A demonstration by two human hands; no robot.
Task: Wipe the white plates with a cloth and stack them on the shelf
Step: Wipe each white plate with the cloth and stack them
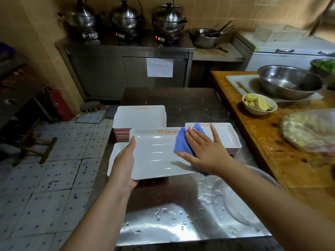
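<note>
Plate [155,153] mid-wipe, stacks waiting.
Right hand [203,151], fingers spread, presses blue cloth [181,142]; left hand [125,163] grips the plate's edge.

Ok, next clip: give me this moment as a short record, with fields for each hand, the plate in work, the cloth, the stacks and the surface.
left hand: grips the near-left edge of the held plate
right hand: flat, pressing the blue cloth onto the plate
held plate: white, rectangular, orange logo at far edge
blue cloth: bunched at the plate's right end
tall stack: far left, behind the held plate
short stack: to the right
steel table: water drops on near part
</note>
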